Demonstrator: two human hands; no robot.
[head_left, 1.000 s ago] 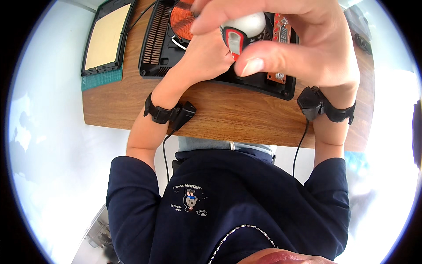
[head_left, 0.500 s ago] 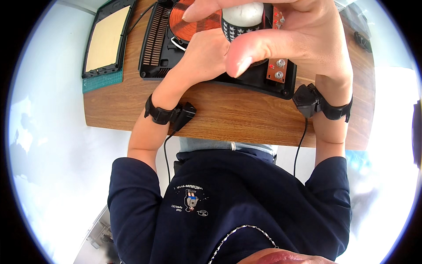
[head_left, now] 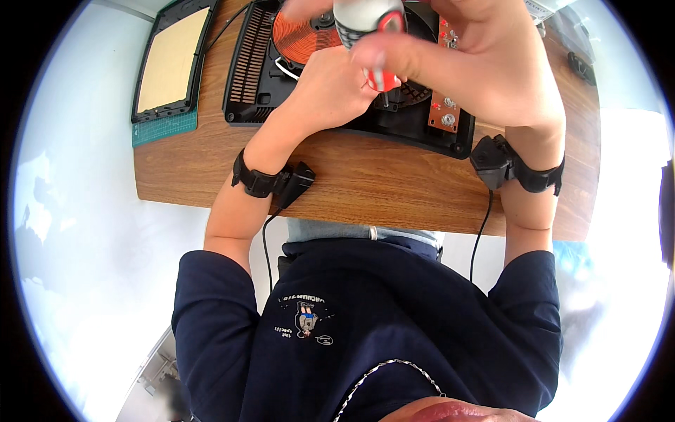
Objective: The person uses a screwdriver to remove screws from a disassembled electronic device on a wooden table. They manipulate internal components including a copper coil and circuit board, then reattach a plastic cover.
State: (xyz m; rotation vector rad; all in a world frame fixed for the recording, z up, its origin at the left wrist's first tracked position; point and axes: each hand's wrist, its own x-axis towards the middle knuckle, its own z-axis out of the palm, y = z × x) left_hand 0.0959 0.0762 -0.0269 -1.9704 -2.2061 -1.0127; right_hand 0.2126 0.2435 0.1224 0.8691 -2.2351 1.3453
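Note:
My right hand [head_left: 485, 63] curves around a white and red screwdriver [head_left: 357, 15] with a rounded end and a dark patterned band. Its thumb lies across the tool, while a fingertip to the left is smeared by motion. Close below, my left hand [head_left: 330, 88] is closed at the tool's red lower part, its fingertips partly hidden. A thin metal shaft shows beneath the red part. Both hands are over an opened black appliance base [head_left: 246, 112], which holds a round copper coil [head_left: 299, 39] and, at its right, a narrow brown circuit board [head_left: 444, 116].
The appliance rests on a wooden table [head_left: 394, 183]. At the far left, a black-framed panel with a tan face [head_left: 172, 63] lies on a green cutting mat [head_left: 165, 133]. A dark cable [head_left: 225, 32] runs between panel and base. A small black object [head_left: 580, 67] sits far right.
The screwdriver has turned and shifted slightly left, and its red parts now show. My right thumb has moved up across it. My left hand has barely moved.

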